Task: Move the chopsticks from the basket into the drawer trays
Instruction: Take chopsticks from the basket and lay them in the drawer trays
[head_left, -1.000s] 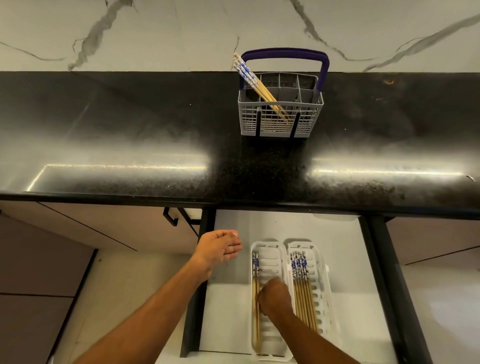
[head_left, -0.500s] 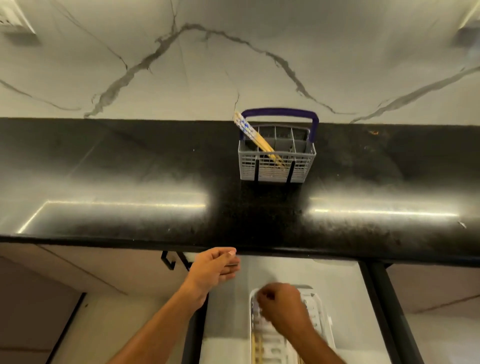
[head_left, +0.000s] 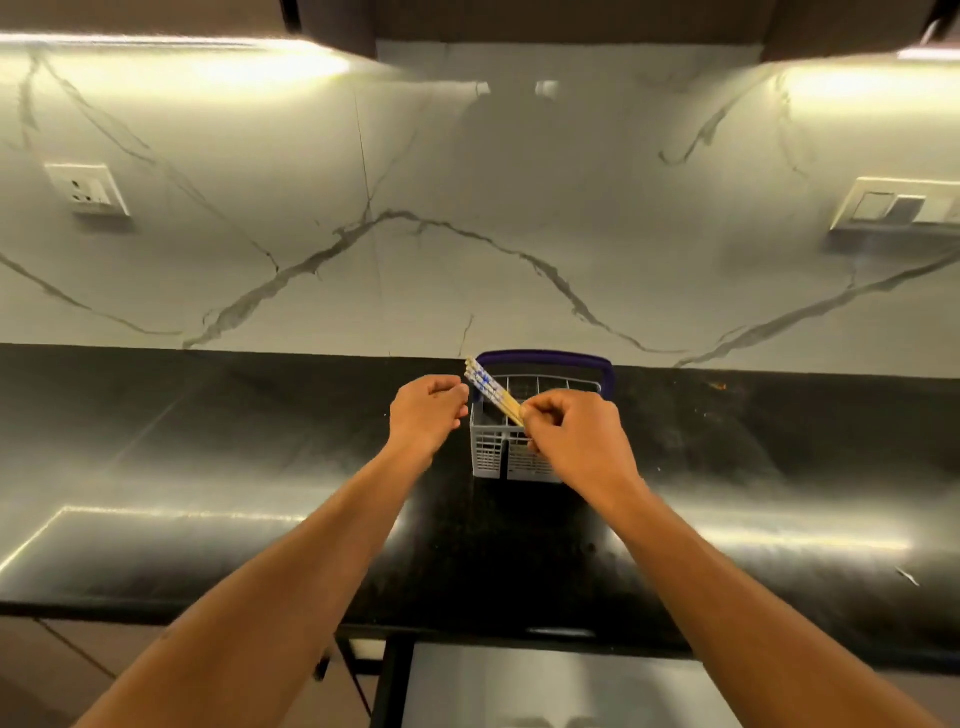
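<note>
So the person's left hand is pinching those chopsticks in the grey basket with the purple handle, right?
Not quite: the head view shows the right hand pinching the chopsticks in the grey basket with the purple handle. The left hand is beside their tips, fingers curled, holding nothing.

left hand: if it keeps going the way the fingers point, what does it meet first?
Probably the chopsticks: the left hand sits just left of their patterned tops, curled fingers toward them. Basket rim comes next. Depth is unclear.
</note>
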